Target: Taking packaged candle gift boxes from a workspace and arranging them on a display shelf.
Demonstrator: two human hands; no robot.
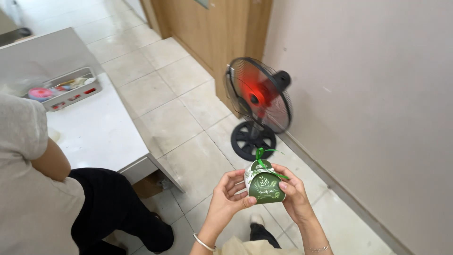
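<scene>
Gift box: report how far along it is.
Done by the look of it: the small green-and-white gift box is folded into shape, and a green ribbon is tied at its top. In hand: the left hand and right hand hold it between them above the tiled floor. Left: nothing unfinished shows on the side facing the camera; its back is hidden.

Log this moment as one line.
left hand: holds green gift box | right hand: holds box | ribbon: tied | fan: ahead

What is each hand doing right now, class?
Left hand: closed on the green gift box.
Right hand: closed on the same box.
</scene>
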